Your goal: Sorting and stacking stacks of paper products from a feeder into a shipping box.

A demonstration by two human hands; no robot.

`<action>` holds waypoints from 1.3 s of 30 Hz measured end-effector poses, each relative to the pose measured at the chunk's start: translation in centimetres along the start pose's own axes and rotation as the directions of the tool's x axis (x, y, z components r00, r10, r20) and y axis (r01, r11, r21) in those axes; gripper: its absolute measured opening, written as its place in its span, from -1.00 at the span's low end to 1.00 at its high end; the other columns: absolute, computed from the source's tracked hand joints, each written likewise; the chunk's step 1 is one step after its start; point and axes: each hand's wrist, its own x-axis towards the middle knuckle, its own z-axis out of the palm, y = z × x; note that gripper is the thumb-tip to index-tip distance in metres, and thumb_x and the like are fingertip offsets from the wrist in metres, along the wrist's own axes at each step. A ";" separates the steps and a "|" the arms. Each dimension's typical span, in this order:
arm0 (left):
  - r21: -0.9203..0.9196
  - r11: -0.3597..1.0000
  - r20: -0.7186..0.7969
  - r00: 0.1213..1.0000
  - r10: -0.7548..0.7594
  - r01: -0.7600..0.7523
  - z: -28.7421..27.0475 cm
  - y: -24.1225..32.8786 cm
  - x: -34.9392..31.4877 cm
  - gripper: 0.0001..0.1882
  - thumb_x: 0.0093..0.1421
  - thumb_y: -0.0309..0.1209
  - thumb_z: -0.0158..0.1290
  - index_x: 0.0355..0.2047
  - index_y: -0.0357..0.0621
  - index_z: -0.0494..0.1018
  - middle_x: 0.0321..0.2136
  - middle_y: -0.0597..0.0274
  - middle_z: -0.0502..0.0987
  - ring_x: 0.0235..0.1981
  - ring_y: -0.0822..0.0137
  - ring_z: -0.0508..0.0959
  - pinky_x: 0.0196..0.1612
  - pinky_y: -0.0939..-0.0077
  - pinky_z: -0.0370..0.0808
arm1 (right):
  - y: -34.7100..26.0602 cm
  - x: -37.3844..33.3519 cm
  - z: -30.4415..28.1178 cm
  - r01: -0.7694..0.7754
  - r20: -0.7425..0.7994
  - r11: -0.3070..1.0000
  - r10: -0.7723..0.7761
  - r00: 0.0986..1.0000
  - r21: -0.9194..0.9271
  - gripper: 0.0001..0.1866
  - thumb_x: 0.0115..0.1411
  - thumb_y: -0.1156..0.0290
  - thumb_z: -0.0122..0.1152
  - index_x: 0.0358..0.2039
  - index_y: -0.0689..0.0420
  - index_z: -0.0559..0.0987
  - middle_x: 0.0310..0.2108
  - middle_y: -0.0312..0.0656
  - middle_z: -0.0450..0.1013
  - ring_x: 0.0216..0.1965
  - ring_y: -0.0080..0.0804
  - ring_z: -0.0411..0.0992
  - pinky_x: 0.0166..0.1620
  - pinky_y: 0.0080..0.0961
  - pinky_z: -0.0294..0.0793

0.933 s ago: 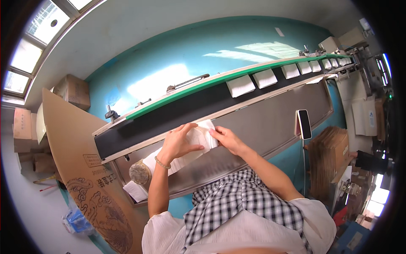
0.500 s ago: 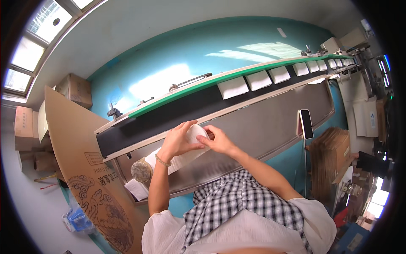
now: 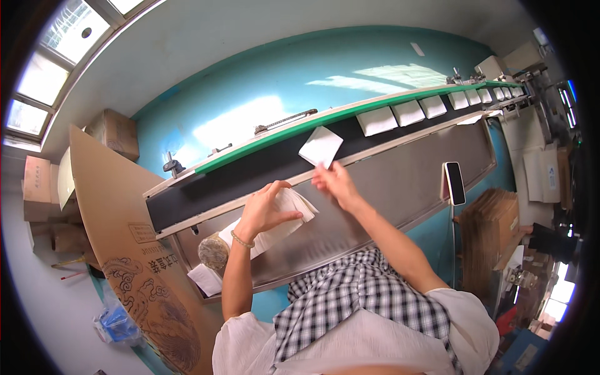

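Observation:
My left hand [image 3: 265,212] curls round the end of a long row of white folded tissues [image 3: 284,222] on the metal tabletop, thumb on the near side and fingers on the far side. A speckled grey-brown round block [image 3: 214,252] stands at the row's left end. Out over the black conveyor belt, my right hand [image 3: 337,187] reaches with its fingertips at the lower corner of a square white tissue stack [image 3: 321,147]. That stack is turned like a diamond. The right fingers are slightly blurred, but appear pinched at that corner.
Several similar white stacks [image 3: 377,122] lie in line on the black belt [image 3: 237,178], beside a green guide rail [image 3: 250,152]. A phone [image 3: 455,183] stands at the table's right. Large printed cardboard [image 3: 125,219] leans at the left; folded cartons [image 3: 487,231] stand at the right.
My right hand has left the row's end beside my left hand and moved up and right, taking one tissue stack over the belt. Stacks on the belt have shifted right.

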 end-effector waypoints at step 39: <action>-0.063 0.993 0.008 0.994 0.105 -0.104 0.8 -0.6 0.8 -0.21 -0.09 -0.11 0.42 0.11 -0.18 0.40 -0.03 -0.03 0.56 -0.05 0.00 0.59 0.01 0.26 0.53 | 0.7 -4.7 2.0 0.323 0.172 0.868 -0.277 0.945 -0.377 -0.50 0.21 0.22 0.33 0.03 0.30 0.47 -0.11 0.06 0.50 -0.17 -0.16 0.53 -0.08 -0.32 0.52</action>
